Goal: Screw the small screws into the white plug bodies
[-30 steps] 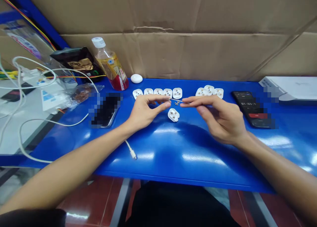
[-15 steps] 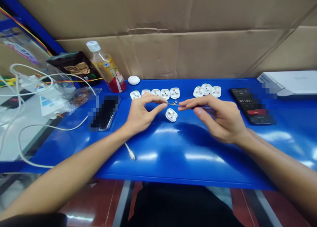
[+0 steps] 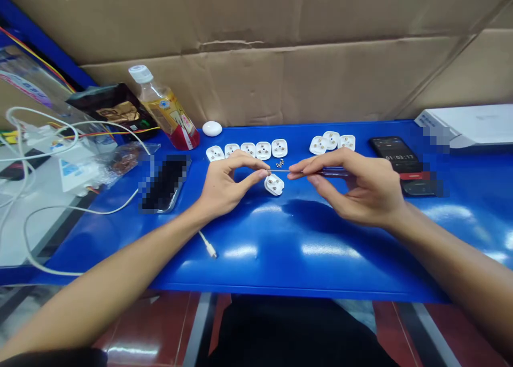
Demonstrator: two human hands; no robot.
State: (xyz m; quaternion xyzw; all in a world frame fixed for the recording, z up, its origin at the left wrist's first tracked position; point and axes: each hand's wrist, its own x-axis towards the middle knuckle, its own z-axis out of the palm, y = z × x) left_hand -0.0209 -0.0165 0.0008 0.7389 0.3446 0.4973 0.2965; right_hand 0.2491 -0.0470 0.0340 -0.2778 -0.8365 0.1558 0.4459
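Screwdriver [image 3: 332, 171]: held in my right hand, its dark handle across my fingers, its thin shaft level and pointing left, just above the loose plug base.
Backdrop: a cardboard sheet [image 3: 256, 52] stands along the far edge of the bench.
Work surface: everything sits on a glossy blue bench [image 3: 248, 265], within easy reach of both my forearms.
Left side: a plastic bottle [image 3: 164, 110] with a red base, a blurred phone [image 3: 164, 183], a plastic bag [image 3: 120, 161] and a white cable [image 3: 208, 244] lie off to the side of my hands.
Right side: a timer phone [image 3: 395, 149] and a white box [image 3: 468, 124] sit beyond my right hand [image 3: 360, 188].
Left grip: my left hand [image 3: 224, 185] curls, finger and thumb meeting at the shaft tip; whether they pinch anything, I cannot tell.
Plugs: one white plug base [image 3: 274, 185] lies between my hands, apart from a row of five [image 3: 263, 150] and a cluster of three [image 3: 331, 140] at the back, kept sorted and within reach.
Smallest: tiny brass screws [image 3: 279, 163] lie in a small pile just beyond the shaft.
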